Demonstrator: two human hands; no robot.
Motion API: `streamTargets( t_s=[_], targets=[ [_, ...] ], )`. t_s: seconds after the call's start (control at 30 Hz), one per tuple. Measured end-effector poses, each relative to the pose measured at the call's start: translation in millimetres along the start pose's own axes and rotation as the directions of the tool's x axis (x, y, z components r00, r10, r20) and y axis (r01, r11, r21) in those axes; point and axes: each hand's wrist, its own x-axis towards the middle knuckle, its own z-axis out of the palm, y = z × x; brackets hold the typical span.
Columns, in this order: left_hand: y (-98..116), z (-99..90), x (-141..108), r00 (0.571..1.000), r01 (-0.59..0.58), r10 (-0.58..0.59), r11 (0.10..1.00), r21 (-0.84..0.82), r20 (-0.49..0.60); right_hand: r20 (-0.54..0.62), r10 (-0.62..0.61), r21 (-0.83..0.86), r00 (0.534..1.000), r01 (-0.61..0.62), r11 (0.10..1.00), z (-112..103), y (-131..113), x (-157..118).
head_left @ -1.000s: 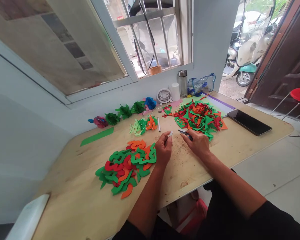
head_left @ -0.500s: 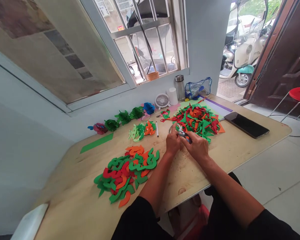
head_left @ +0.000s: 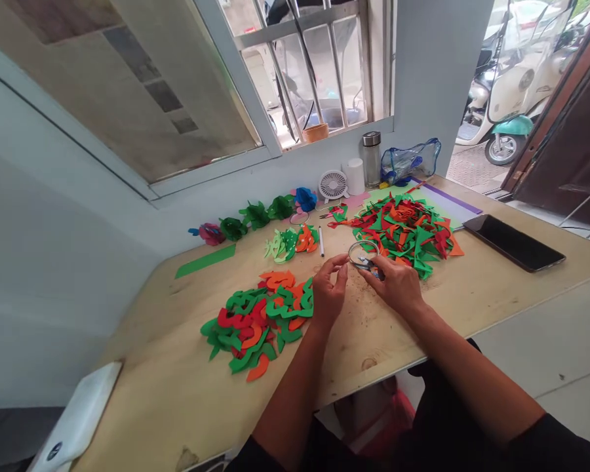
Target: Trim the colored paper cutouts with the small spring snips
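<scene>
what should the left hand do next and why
Probably close the left hand on the thin pale round ring: its thumb and index finger stand apart by the rim, while the right hand holds a small dark-handled metal tool near it.

Soft daylight seems to come mainly from the barred window [head_left: 339, 72] on the far side and the open doorway [head_left: 472, 154] at the far right; the view outside is partly washed out. The tabletop [head_left: 162, 367] is rather evenly lit, with weak shadows, while the space beneath it [head_left: 347, 419] is dark. Fine detail of the ring [head_left: 364, 242] at the right hand [head_left: 398, 283] is soft. The wide lens stretches the near left edge.
</scene>
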Motion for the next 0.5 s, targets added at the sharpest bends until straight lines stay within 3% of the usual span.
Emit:
streamTargets(
  t_s=[0.27,0.5],
  targets=[
    [-7.0,-6.4,-0.3,0.989,-0.146,0.148,0.973,0.181,0.004,0.127,-0.069,-0.038,0.989,0.074,0.997,2.7,-1.9,-0.3],
    [-10.6,-8.7,1.9,0.970,-0.244,0.238,0.936,0.253,0.055,0.161,-0.103,-0.013,0.982,0.106,0.994,3.1,-3.5,-0.2]
  ],
)
